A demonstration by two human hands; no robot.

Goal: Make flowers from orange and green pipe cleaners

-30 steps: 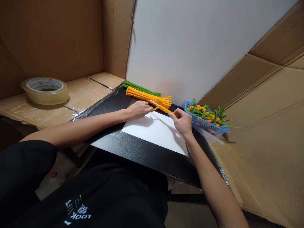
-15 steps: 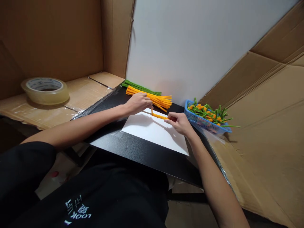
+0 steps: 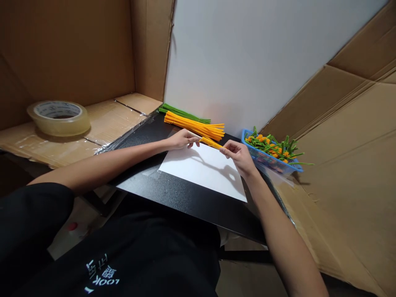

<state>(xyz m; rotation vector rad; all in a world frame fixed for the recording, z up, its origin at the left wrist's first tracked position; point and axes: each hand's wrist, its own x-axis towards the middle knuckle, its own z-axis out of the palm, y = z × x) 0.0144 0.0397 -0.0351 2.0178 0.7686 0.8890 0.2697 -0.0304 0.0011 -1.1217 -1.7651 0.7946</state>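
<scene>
My left hand [image 3: 182, 139] and my right hand [image 3: 237, 154] pinch the two ends of a short orange coiled pipe cleaner [image 3: 210, 143], held just above a white sheet of paper [image 3: 201, 171]. The sheet lies on a black board [image 3: 173, 192]. Just behind my hands rests a bundle of straight orange pipe cleaners [image 3: 194, 125], with a bundle of green pipe cleaners [image 3: 182, 113] behind it against the white wall.
A blue basket [image 3: 272, 156] with several green-and-orange finished pieces stands right of my right hand. A roll of clear tape [image 3: 58, 117] sits on the cardboard ledge at left. Cardboard panels enclose the left and right sides.
The orange piece went from lying on the paper with one end bent up to being held straight and lifted between both hands. My left hand slid slightly forward.
</scene>
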